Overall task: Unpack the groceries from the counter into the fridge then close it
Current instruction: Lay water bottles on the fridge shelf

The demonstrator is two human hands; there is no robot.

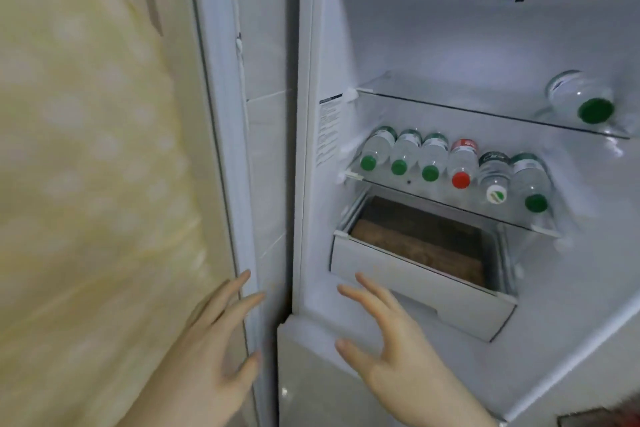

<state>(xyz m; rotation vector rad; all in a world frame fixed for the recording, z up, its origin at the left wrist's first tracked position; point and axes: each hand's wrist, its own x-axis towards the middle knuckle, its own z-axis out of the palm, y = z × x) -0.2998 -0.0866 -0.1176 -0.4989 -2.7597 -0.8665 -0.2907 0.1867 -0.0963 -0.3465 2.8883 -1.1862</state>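
Both hands are empty here, nothing is being carried. The left hand (221, 354), at lower centre-left of the frame, is held with fingers straight and spread against the white edge of the fridge door (221, 114), which fills the left side of the frame along with a pale yellow patterned surface (86, 149). The right hand (391, 347), lower centre, is likewise spread flat, fingertips reaching toward the front of the drawer (415, 295), though actual contact can't be made out.

Progress-wise, the loading part looks mostly done, as a guess: six water bottles (457, 166) are laid on their sides in a row on the middle glass shelf (450, 204), caps facing out, four green, one red, one white. One more bottle (585, 100) is lying alone on the upper shelf (467, 107) at the right edge of the frame. The desk isn't in view, so whether anything is left out there can't be told. The closing is still to be done, since the fridge interior (450, 28) is wide open.

As for obstacles: the drawer is pulled out a bit, with something brown seen inside, and probably has to be pushed back before the door can be shut.
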